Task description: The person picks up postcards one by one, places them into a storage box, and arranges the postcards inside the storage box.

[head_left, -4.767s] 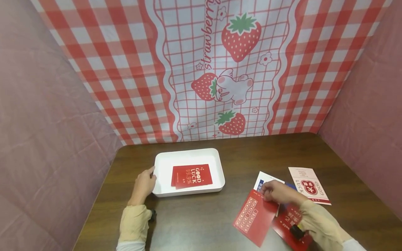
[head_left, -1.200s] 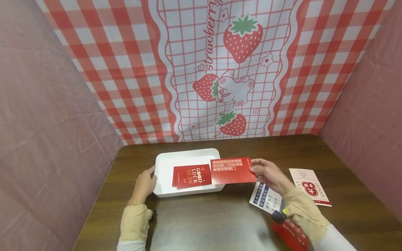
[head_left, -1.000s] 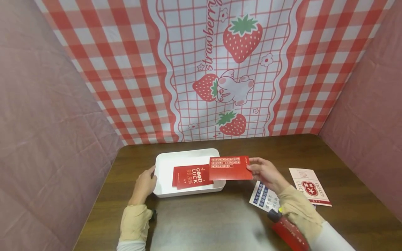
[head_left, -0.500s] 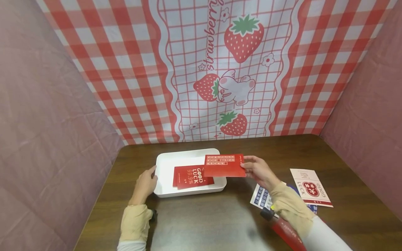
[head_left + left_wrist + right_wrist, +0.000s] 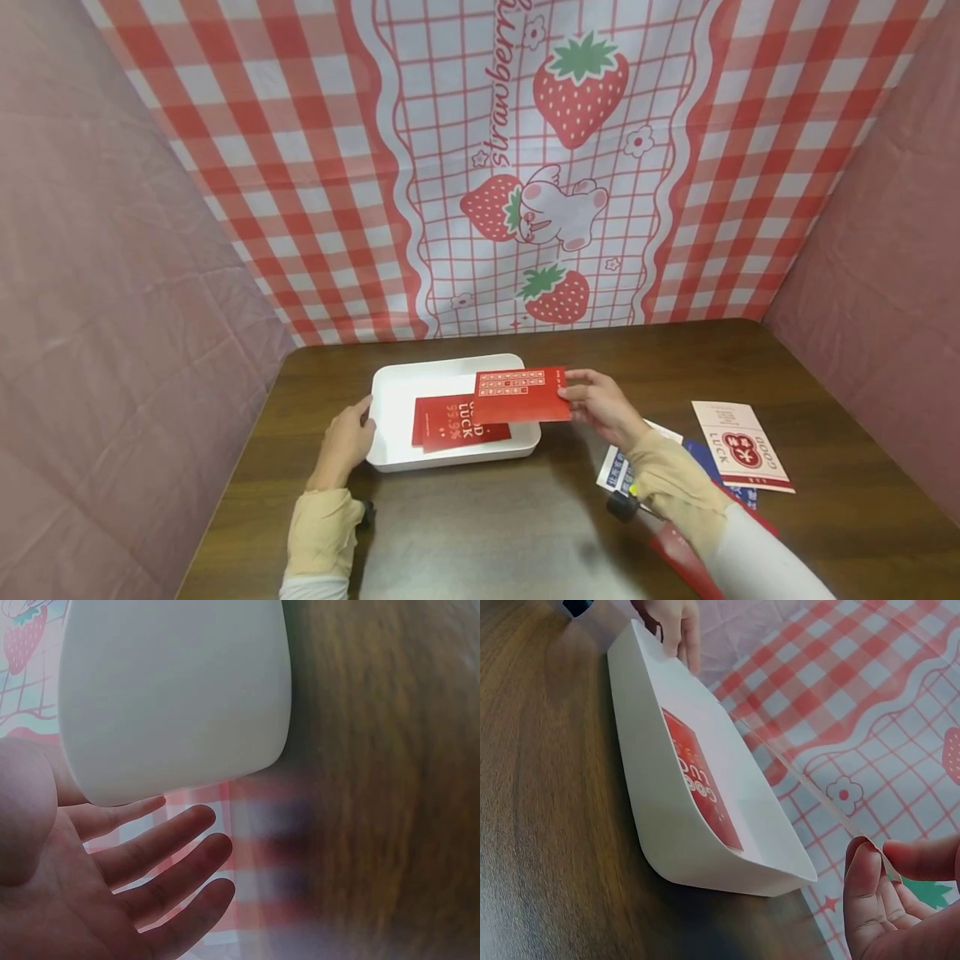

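On my right, the right hand [image 5: 603,408] pinches the end of a red envelope [image 5: 517,408], thumb against fingers, holding it above the right part of the white tray [image 5: 393,387]; my right wrist view catches it edge-on, lifted off the tray floor. And the left hand [image 5: 348,437]? At the tray's left end, fingers loosely spread beside the wall, thumb tip hidden from me. Inside, overlapping red envelopes [image 5: 442,421] lie flat, partly covered in my head view.

Out to the right: a white-and-red GOOD LUCK envelope [image 5: 742,446], blue-and-white papers [image 5: 618,475] and another red envelope [image 5: 686,562] half under the forearm. All this on a dark wood-grain table [image 5: 480,533], shiny toward me, with a checked strawberry cloth [image 5: 555,208] behind and pink drapes [image 5: 135,250] at both sides.

Against half a second ago, the held envelope has slid left, covering more lettering; left hand and tray haven't budged.
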A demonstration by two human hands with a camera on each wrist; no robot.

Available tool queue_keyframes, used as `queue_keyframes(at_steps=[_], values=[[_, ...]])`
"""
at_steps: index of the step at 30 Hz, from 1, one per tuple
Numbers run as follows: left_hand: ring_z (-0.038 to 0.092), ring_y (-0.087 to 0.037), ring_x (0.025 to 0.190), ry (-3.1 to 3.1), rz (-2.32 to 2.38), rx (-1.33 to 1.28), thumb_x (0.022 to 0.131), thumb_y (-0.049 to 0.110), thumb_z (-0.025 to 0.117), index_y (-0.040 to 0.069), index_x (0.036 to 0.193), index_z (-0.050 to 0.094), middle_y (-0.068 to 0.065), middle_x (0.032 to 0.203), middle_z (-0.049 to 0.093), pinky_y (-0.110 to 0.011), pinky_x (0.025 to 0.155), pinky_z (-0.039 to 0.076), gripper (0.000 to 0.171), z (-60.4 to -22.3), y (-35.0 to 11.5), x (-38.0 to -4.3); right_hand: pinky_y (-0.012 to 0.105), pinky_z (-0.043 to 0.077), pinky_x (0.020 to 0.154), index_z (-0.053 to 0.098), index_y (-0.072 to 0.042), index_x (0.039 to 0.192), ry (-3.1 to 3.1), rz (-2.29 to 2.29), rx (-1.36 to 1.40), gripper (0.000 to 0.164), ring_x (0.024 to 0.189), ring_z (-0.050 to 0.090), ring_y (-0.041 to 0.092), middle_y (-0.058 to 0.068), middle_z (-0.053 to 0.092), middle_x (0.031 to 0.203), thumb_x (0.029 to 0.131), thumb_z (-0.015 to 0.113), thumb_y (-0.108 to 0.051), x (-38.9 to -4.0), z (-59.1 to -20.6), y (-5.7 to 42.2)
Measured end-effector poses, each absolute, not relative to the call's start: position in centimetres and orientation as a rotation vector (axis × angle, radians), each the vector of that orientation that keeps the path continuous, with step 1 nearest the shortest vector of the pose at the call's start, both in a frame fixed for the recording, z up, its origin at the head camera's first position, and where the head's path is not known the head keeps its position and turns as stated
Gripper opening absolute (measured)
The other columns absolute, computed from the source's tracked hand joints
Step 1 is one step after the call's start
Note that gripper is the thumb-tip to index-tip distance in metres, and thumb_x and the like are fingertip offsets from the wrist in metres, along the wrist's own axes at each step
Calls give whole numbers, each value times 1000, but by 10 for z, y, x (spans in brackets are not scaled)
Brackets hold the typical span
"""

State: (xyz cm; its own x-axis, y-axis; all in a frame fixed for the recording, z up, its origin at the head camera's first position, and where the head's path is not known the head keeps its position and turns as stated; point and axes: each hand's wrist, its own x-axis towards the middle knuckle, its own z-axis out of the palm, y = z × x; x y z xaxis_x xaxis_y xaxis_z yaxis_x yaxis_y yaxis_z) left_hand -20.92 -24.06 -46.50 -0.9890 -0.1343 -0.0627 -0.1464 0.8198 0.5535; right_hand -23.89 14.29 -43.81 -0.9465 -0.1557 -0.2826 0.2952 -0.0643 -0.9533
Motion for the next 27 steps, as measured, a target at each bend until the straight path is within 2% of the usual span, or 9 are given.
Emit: queue_keyframes(at_steps=[22,25,27], values=[[45,-46,132,2972,918,-243,96,11,45,0,145,43,-30,142,48,-59,109,37,50,-468,-243,-210,20,54,55,37,13,130,1891,-2071,100,45,59,62,5,-1,63,73,90,55,4,-242,-454,106],[46,-46,132,2972,919,-246,96,12,45,1,145,43,-29,141,49,-59,109,37,50,-468,-243,-210,20,56,57,39,14,132,1889,-2044,82,46,61,62,6,1,65,78,92,56,0,-242,-455,100],[46,-45,132,2964,919,-251,97,12,44,2,146,42,-29,142,49,-59,109,37,50,-468,-243,-211,21,57,63,40,16,134,1893,-2015,60,47,67,64,8,8,68,87,95,55,-5,-241,-456,97]])
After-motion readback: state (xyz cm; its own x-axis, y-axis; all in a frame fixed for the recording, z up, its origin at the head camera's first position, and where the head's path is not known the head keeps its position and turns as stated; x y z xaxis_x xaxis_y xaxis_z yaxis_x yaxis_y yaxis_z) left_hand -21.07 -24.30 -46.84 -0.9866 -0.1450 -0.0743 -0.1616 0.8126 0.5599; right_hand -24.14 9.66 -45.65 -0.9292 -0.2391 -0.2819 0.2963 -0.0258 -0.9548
